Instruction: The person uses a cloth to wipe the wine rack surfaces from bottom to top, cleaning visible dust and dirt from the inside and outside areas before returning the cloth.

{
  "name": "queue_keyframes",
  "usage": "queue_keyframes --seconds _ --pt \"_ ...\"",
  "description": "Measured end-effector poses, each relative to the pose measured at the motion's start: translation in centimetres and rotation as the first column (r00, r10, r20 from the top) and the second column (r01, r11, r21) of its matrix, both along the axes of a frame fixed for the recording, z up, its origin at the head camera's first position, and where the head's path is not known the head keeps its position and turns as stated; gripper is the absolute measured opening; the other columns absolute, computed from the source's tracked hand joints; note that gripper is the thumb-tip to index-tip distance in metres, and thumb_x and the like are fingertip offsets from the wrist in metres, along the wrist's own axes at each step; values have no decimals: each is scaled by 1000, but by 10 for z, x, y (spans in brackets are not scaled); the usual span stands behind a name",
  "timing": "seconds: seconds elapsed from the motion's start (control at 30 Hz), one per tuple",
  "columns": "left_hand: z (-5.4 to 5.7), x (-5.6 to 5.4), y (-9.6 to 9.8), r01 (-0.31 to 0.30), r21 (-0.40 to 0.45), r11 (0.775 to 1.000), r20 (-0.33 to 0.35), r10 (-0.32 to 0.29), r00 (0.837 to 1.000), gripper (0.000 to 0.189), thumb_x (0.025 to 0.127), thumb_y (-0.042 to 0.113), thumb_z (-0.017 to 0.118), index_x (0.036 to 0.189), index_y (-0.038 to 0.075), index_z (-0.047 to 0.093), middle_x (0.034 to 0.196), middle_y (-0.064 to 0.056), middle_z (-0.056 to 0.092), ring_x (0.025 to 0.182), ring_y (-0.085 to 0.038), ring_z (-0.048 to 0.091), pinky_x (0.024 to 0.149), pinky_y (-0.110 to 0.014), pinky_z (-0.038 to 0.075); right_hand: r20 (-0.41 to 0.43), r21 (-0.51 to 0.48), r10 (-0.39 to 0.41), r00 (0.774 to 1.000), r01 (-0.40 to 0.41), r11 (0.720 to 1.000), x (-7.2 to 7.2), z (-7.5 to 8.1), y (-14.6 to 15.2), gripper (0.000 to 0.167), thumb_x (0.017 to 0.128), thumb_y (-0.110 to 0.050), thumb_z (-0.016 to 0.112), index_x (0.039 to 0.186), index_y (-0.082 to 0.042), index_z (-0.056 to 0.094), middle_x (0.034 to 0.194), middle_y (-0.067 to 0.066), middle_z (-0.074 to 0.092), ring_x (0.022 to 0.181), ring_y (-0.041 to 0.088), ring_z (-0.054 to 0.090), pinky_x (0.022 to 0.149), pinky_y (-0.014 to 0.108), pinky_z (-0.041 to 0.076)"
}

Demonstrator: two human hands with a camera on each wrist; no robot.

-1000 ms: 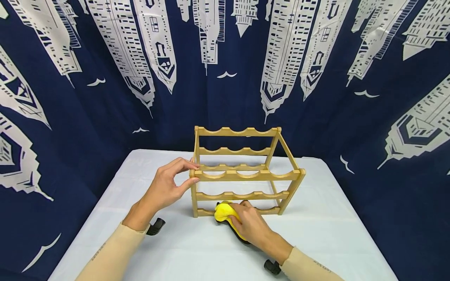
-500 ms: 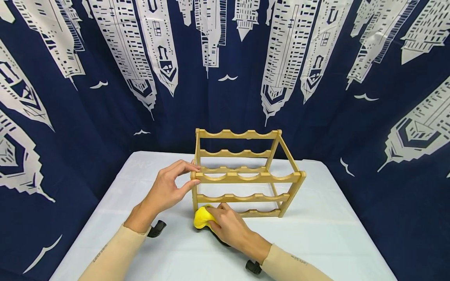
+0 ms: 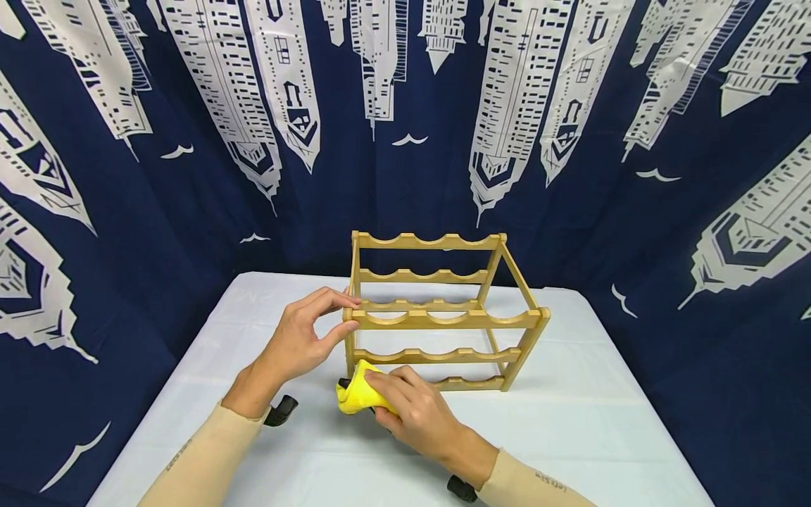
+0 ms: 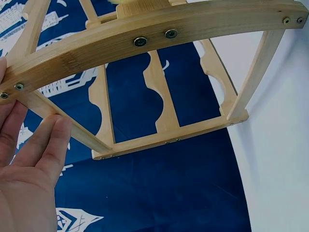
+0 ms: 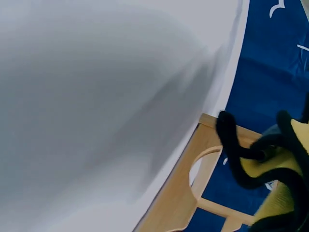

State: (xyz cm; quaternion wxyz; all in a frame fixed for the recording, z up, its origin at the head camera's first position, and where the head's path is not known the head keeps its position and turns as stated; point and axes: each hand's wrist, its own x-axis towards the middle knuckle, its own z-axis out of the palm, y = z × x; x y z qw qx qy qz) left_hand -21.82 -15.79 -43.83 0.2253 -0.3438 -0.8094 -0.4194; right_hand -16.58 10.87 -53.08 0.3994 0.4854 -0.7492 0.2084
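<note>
A light wooden wine rack [image 3: 443, 320] with scalloped rails stands on the white-covered table. My left hand [image 3: 300, 334] holds its front left top corner, thumb in front and fingers above; the left wrist view shows the fingers [image 4: 57, 140] against the rack's end frame [image 4: 193, 26]. A yellow cloth [image 3: 357, 391] with black edging is bunched in my right hand [image 3: 418, 415], pinched between thumb and fingers. It overlaps the foot of the front left post in the head view. In the right wrist view, the cloth [image 5: 277, 205] hangs in folds beside a scalloped rail [image 5: 169, 205].
White cloth covers the table [image 3: 608, 422]. Behind it and at both sides hangs a dark blue curtain [image 3: 405, 183] printed with white buildings and birds. A black wrist device [image 3: 281, 410] sits under the left forearm, another [image 3: 461, 488] under the right.
My right hand has moved the cloth leftward along the bottom front rail to the left post, and the cloth's folds have turned. The left hand keeps its place on the rack.
</note>
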Motion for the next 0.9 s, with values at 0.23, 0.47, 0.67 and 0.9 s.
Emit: queue_keyframes --seconds 0.23,0.47,0.67,0.9 --pt "2 1 0 16 3 1000 8 -16 1000 26 104 5 88 127 13 81 130 -3 84 131 -25 81 112 -44 69 -107 35 -26 994 30 999 -8 8 -8 57 94 -6 94 148 0 76 145 11 83 111 24 76 100 30 69" --pt "3 3 2 12 -10 1000 33 -12 999 23 106 7 86 127 11 80 130 0 83 132 -25 81 113 -43 69 -86 66 -76 993 82 994 -15 0 -16 71 77 -3 106 143 -4 80 135 6 85 110 20 78 99 27 69" --pt "5 3 2 7 -4 1000 27 -7 1000 23 105 6 86 127 12 80 130 0 83 133 -26 81 113 -43 69 -84 64 -90 992 95 993 -16 1 -16 71 76 -3 107 142 -6 81 134 5 86 110 20 77 100 28 68" --pt "6 2 2 9 -2 1000 22 -9 1000 23 104 5 86 124 14 80 129 0 83 130 -24 82 112 -43 70 -99 54 -127 987 133 990 -16 0 -9 67 75 -1 105 138 -6 82 128 4 85 104 20 75 96 28 67"
